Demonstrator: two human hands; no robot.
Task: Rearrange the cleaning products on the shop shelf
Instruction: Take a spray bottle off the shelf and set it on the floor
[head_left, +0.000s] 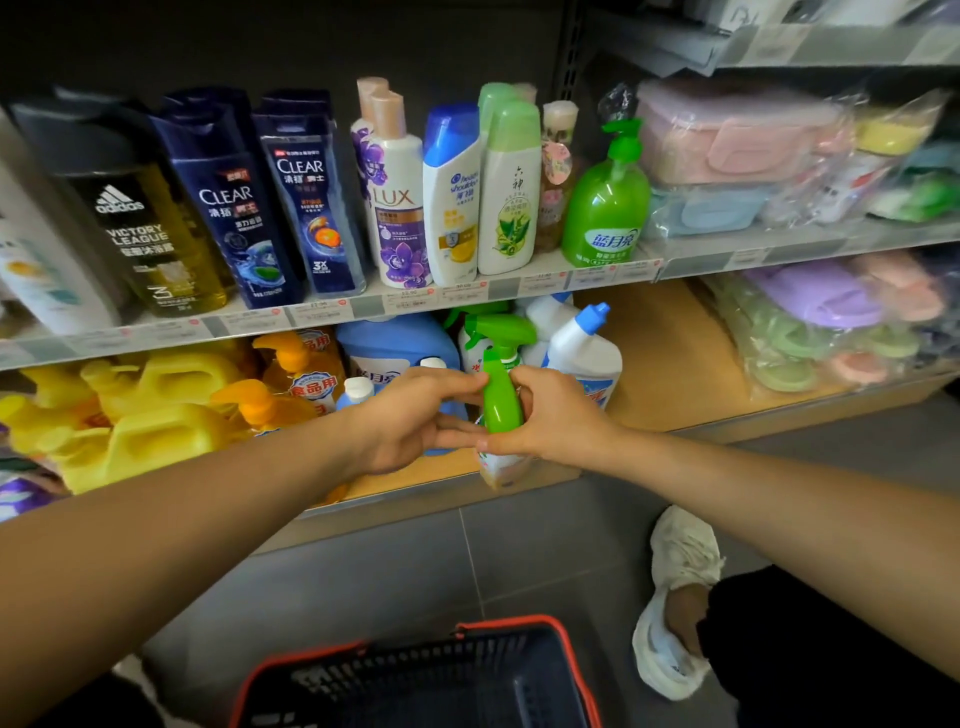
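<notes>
Green spray bottle (500, 400) at front edge of lower shelf (675, 374), left hand (410, 421) pinching it, right hand (553, 415) curled round it, bare board rightward, basket (511, 622) below on floor.

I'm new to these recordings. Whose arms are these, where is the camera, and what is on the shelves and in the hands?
There is no machine here. A person works with bare hands, and the one camera sits on their head, looking forward and down. The left hand and right hand both hold a green spray bottle at the front of the lower shelf. Near it are a white bottle with a blue cap, a blue jug and yellow jugs. The upper shelf holds shampoo bottles and a green pump bottle. A basket sits on the floor.
</notes>
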